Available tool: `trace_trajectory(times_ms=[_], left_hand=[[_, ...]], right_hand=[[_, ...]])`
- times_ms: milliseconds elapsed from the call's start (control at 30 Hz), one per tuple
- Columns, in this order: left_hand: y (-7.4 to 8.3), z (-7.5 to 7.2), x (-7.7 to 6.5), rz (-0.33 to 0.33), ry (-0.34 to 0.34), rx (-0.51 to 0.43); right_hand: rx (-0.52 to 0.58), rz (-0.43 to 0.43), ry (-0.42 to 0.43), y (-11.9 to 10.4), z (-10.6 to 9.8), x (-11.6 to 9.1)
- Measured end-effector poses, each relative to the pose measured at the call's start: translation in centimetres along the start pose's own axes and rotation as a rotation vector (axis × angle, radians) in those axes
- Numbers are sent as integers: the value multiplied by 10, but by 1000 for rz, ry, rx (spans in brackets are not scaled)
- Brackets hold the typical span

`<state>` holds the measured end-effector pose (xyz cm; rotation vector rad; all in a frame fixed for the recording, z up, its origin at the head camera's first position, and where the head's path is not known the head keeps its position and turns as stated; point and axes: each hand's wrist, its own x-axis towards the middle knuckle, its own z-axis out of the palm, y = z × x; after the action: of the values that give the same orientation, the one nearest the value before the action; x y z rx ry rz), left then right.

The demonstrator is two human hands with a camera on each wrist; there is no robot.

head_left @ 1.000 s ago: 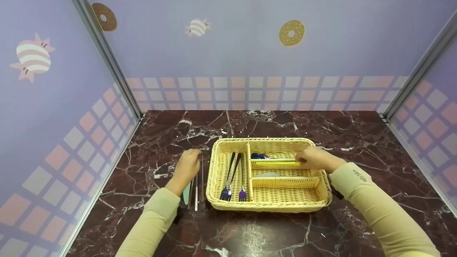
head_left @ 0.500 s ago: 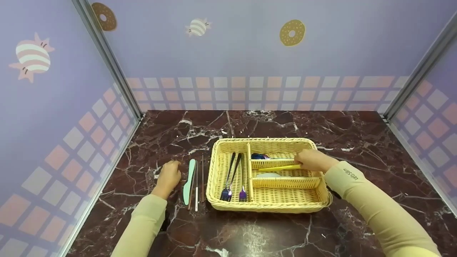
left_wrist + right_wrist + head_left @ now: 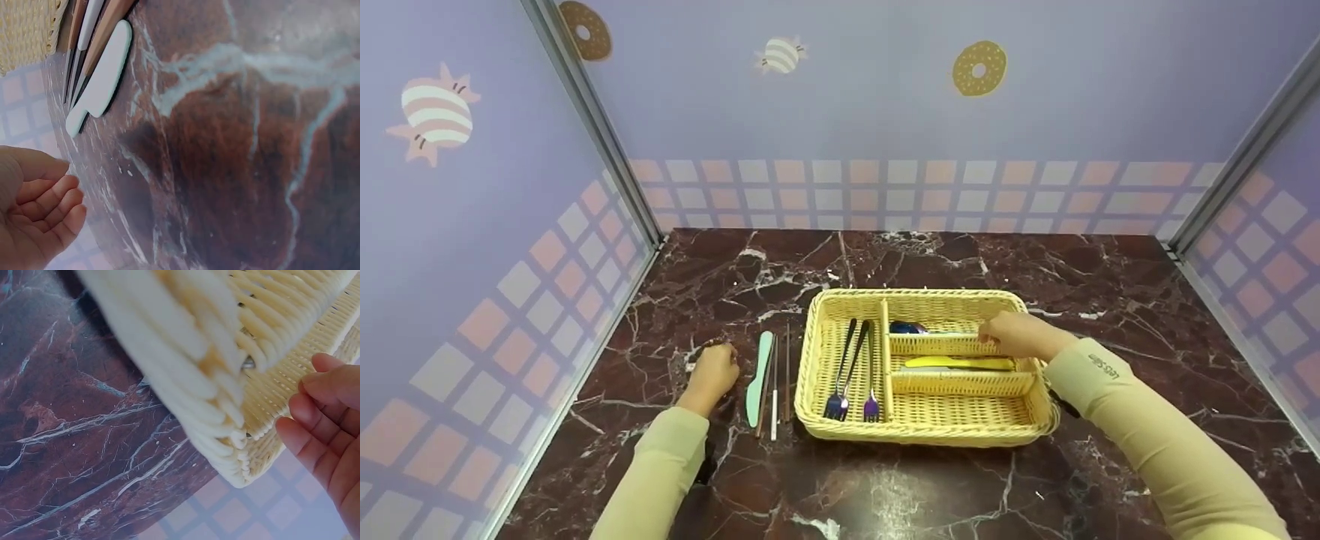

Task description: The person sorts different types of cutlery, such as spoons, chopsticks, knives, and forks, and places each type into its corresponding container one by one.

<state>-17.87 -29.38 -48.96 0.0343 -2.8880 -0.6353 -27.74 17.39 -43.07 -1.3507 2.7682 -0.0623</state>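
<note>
My right hand [image 3: 1020, 334] is over the right side of a yellow wicker tray [image 3: 926, 436], fingers loosely curled and nothing held. Below it, a yellow knife [image 3: 960, 364] lies in the middle right compartment, beside a pale blade [image 3: 924, 369]. In the right wrist view, the fingers [image 3: 306, 444] are near a woven divider. My left hand [image 3: 712, 377] is left of the tray, its fingers loosely bent and holding nothing. Just right of it lie a mint-green knife [image 3: 759, 381] and several chopsticks [image 3: 775, 405], also seen in the left wrist view.
Several forks [image 3: 834, 407] lie in the tray's long left compartment. A dark blue spoon [image 3: 907, 328] lies in the back right compartment. Woven dividers separate the sections. The dark red marbled table [image 3: 900, 262] is bounded by patterned walls [image 3: 885, 112] at the back and both sides.
The right hand has let go of the yellow knife, which came down into the middle right compartment. The left hand has moved left off the chopsticks and mint-green knife.
</note>
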Motion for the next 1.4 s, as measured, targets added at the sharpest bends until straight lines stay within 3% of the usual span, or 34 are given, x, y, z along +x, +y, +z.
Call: trace_trajectory(times_ms=[167,233,400,533,633,733,767,867,1100,1167,1200,1333,1400], left_hand=[[0,5,-1,-89,-100,-49],[0,8,0,-121,-112,-61],[4,15,6,-205,-15,-197],[-4,33,19,-297,78,-332],[-35,74,41,-289,153,-297],[-70,118,65,-212,188,-222],[-80,132,73,-210,182,-183],[-92,147,85,-193,111,-143],[-84,135,81,-286,1,-88],[-87,136,84,-320,-30,-68],[-89,135,86,-349,-94,-64],[-98,140,93,-384,-158,-28],[-87,126,85,-390,-188,-36]], right_hand=[[48,-46,87,-4,-8,-1],[60,-70,127,-8,-13,0],[91,-133,261,-24,-26,1],[134,-227,384,-40,-32,2],[131,-308,470,-53,-34,3],[125,-384,529,-65,-37,3],[123,-404,543,-68,-37,3],[123,-451,563,-75,-39,2],[127,-461,545,-76,-38,1],[131,-452,543,-73,-36,1],[133,-449,542,-72,-36,1],[142,-435,533,-67,-33,1],[149,-425,526,-65,-31,0]])
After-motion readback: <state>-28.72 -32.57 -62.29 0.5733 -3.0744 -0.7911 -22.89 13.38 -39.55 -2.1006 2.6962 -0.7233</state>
